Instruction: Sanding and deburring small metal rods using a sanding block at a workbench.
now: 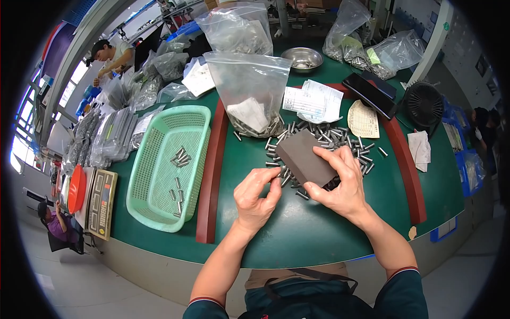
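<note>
Clock positions are taken from the center of the dark block (304, 156), with twelve o'clock pointing away from the person. The block is tilted over a loose pile of metal pins (365, 152) on the green table (297, 239). The right hand (340, 182), at four o'clock, grasps the block between thumb and fingers. The left hand (256, 196), at eight o'clock, has its fingers bent and its thumb and forefinger close together at the edge of the pile; whether they grip a pin cannot be told.

A light green basket (156, 178) stands at nine o'clock and contains a few pins. A red rail (210, 183) lies between the basket and the pile. At eleven o'clock, a clear bag (247, 80) holds pins and a paper slip. White papers (313, 100) and a metal bowl (303, 59) are at twelve, a black phone (369, 94) between one and two, a black fan (423, 102) at two, and a white cloth (419, 150) at three.
</note>
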Available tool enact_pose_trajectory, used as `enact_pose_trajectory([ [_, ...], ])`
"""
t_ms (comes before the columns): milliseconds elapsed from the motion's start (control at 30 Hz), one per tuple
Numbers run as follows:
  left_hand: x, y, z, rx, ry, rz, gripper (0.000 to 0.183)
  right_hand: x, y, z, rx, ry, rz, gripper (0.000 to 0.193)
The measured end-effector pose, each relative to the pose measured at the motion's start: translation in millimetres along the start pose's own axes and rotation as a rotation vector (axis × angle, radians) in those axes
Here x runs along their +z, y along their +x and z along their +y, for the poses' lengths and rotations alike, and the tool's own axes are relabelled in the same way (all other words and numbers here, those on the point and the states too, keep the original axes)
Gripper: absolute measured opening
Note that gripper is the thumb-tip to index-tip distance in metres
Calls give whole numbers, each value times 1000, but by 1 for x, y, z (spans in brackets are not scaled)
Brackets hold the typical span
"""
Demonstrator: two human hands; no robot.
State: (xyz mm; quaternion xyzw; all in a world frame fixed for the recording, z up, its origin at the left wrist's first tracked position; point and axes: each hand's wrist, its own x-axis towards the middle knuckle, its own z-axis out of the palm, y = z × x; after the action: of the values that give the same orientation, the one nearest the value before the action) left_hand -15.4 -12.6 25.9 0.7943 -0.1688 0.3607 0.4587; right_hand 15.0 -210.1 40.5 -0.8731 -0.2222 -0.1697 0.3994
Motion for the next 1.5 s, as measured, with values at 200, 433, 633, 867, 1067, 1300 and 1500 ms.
enact_pose_trajectory([
  [200,0,1,-1,6,-5,2,24,2,-1,0,-16,41,-10,66],
  [433,2,-6,-5,-429,-360,22,17,3,-2,0,2,80,-15,66],
  [633,-4,-3,-21,-925,-1288,-62,20,3,-2,-2,13,136,-28,66],
  [867,-6,-4,-28,-998,-1670,-111,20,-1,-1,-1,40,108,14,67],
  [1067,-7,-4,-29,-1006,-1689,-116,17,0,-2,-4,-5,56,10,68],
  [1300,-4,-12,-34,-1041,-1728,-123,17,2,-5,-11,-176,34,63,74],
  [1500,9,-21,-33,-954,-1838,-279,36,1,-1,-21,-314,5,59,75],
])
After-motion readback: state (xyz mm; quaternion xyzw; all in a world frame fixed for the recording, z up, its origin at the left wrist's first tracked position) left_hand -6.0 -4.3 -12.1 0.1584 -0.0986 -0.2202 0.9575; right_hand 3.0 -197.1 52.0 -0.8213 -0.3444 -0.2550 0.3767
